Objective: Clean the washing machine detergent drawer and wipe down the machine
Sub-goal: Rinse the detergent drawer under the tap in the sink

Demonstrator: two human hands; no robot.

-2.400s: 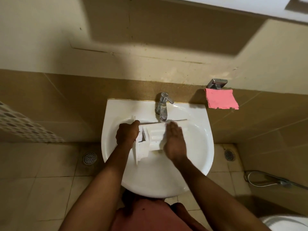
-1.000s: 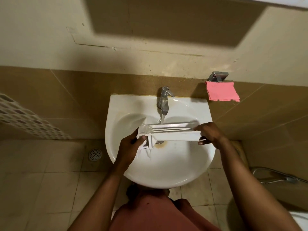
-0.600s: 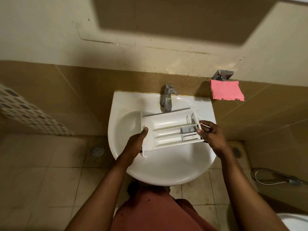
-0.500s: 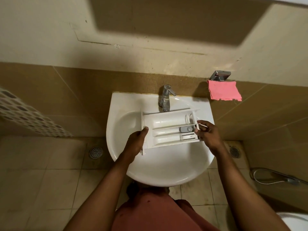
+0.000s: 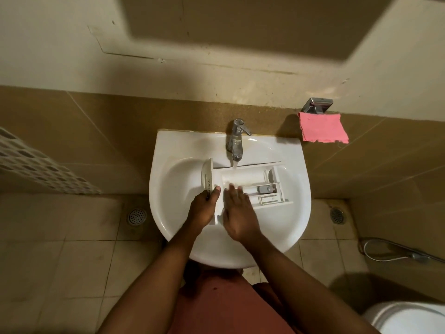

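The white detergent drawer (image 5: 250, 182) lies open side up across the white sink (image 5: 168, 165), under the chrome tap (image 5: 236, 138). Water runs from the tap into the drawer's back compartment. My left hand (image 5: 204, 206) grips the drawer's front panel at its left end, thumb on top. My right hand (image 5: 237, 208) lies flat with straight fingers inside the left part of the drawer, touching its compartments. A grey insert (image 5: 266, 189) sits in the drawer's right part.
A pink cloth (image 5: 322, 127) hangs from a chrome holder (image 5: 317, 106) on the tiled wall, right of the sink. Floor drains (image 5: 137, 215) lie on the tiles either side. A hose (image 5: 397, 251) and a toilet (image 5: 409, 317) are at the right. A perforated white basket (image 5: 36, 165) is at the left.
My right hand let go of the drawer's right end and moved left, now flat inside the drawer. The drawer, turned open side up a second ago, sits lower under the running tap.
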